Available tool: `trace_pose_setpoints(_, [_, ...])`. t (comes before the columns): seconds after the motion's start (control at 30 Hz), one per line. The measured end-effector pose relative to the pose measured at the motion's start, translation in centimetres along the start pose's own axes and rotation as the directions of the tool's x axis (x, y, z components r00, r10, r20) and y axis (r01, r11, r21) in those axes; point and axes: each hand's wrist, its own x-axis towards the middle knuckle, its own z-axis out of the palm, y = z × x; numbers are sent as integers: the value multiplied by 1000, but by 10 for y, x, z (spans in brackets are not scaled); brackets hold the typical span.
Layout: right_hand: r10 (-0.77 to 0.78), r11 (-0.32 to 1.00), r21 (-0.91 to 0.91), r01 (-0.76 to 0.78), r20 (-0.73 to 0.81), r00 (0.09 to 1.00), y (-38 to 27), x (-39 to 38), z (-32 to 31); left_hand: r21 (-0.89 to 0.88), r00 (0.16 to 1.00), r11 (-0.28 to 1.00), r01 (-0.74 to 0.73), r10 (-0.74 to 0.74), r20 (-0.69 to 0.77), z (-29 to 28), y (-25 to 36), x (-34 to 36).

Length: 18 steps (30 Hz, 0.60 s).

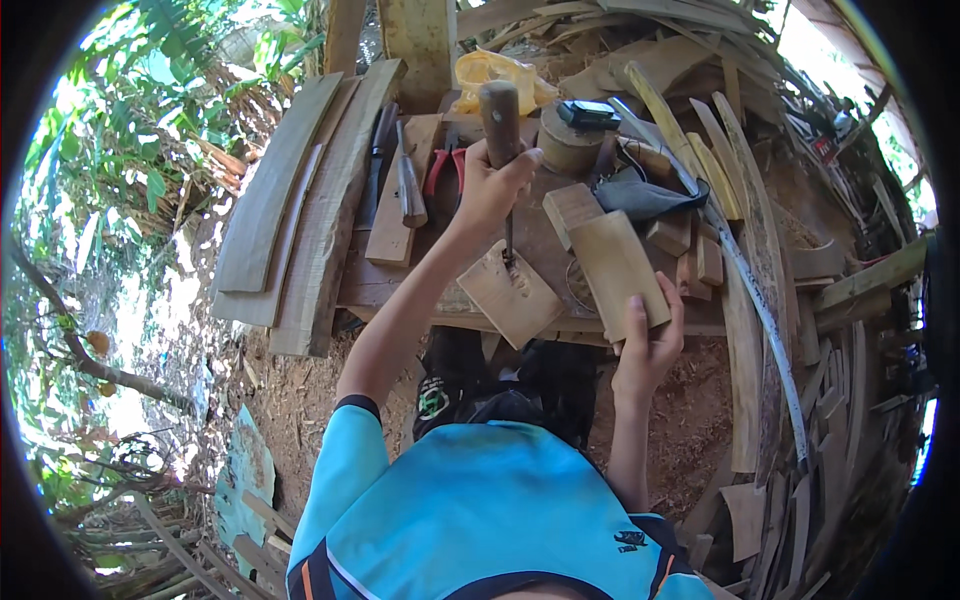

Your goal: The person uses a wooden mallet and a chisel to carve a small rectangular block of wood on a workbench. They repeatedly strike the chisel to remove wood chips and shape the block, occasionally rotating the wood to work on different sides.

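My left hand is wrapped round a chisel with a thick wooden handle, held upright. Its blade reaches down to a rough hollow in a small flat wooden board lying at the near edge of the bench. Gripped by its lower right end in my right hand is a rectangular wooden block, tilted. That block partly covers a second wood block behind it. Red-handled pliers and another wooden-handled chisel lie left of my left hand.
Long planks lean along the bench's left side. A yellow plastic bag and a round wood stump with a dark device on it are at the back. A grey cloth and long wood strips lie to the right.
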Motion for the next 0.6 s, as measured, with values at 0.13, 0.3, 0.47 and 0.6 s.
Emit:
trace_pose_setpoints(0.13, [-12, 999, -30, 13, 45, 999, 3, -5, -1, 58, 994, 997, -42, 36, 100, 1, -2, -8])
trace_pose_setpoints(0.3, [-133, 982, -117, 152, 151, 979, 12, -22, 8, 98, 987, 985, -144, 150, -57, 3, -4, -12])
trace_pose_setpoints(0.47, [-211, 945, -200, 259, 232, 950, 25, -44, 10, -82, 965, 988, -130, 107, -239, 4, 13, -4])
trace_pose_setpoints(0.6, [-198, 942, -218, 256, 255, 946, 21, -42, 12, 110, 989, 983, -149, 150, 2, 7, 12, -11])
